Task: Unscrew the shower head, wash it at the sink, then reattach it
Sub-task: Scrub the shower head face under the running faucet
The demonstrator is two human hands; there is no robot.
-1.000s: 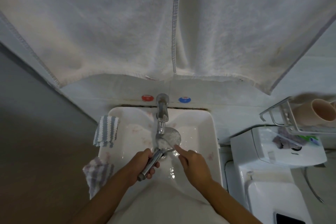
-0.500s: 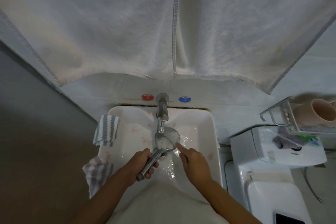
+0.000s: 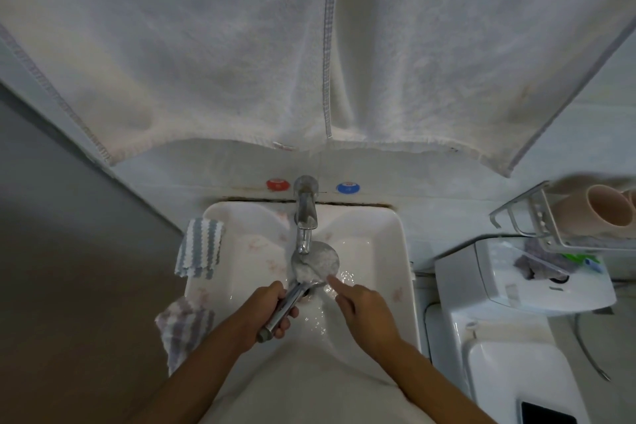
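Observation:
A chrome shower head point(image 3: 318, 260) with a round face is held over the white sink point(image 3: 395, 251), under the chrome tap point(image 3: 304, 217); water runs onto its face. My left hand point(image 3: 272, 310) is wrapped around its handle near the sink's front. My right hand point(image 3: 361, 306) holds nothing; its index finger points out and touches the lower right edge of the round face, the other fingers curled.
Red point(image 3: 277, 184) and blue point(image 3: 348, 188) tap knobs sit on the wall. Striped cloths hang on the sink's left rim point(image 3: 199, 248) and front left corner point(image 3: 186, 323). White towels point(image 3: 309, 45) hang above. A toilet point(image 3: 499, 337) and wire rack with cups point(image 3: 585, 213) stand right.
The shower head and both hands have shifted slightly away from me, toward the tap. My right index finger stays at the edge of the head's face.

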